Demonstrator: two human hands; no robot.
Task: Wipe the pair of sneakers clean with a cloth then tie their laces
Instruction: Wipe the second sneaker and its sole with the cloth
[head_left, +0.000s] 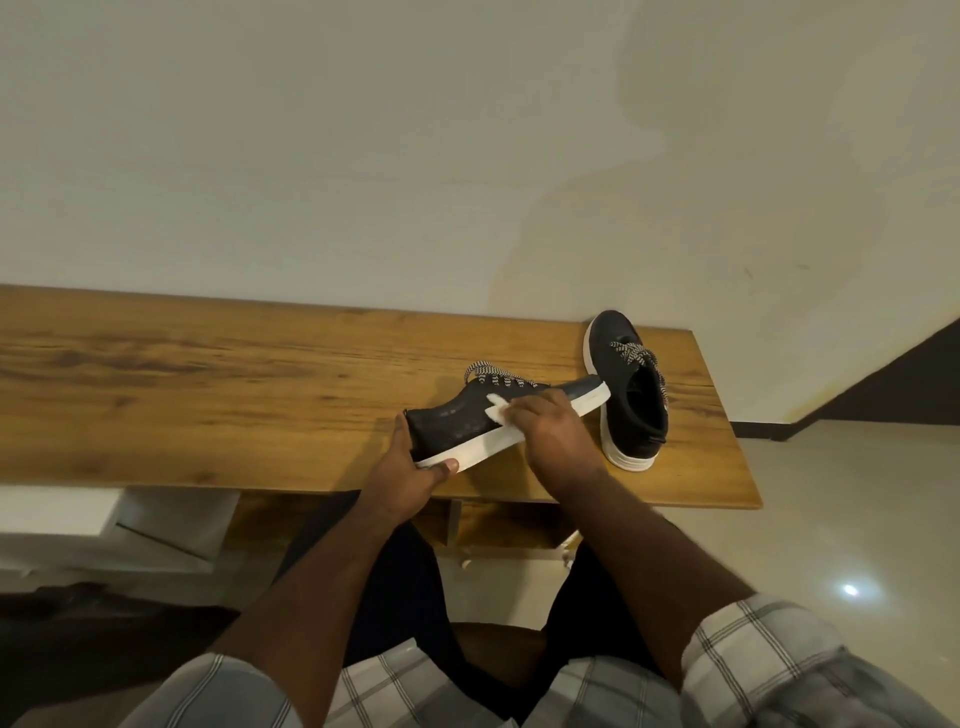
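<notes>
A black sneaker (457, 423) with a white sole and black-and-white laces lies tipped on its side near the front edge of the wooden table (218, 384). My left hand (410, 470) grips its toe end, thumb on the sole. My right hand (550, 431) holds a white cloth (496, 413) against the sneaker's side. The second sneaker (631, 395) stands upright at the table's right end, laces loose, just beyond the heel of the first one.
A pale wall rises directly behind the table. White shelving (156, 525) sits under the table on the left. Shiny tiled floor (852, 519) lies to the right, past the table's end.
</notes>
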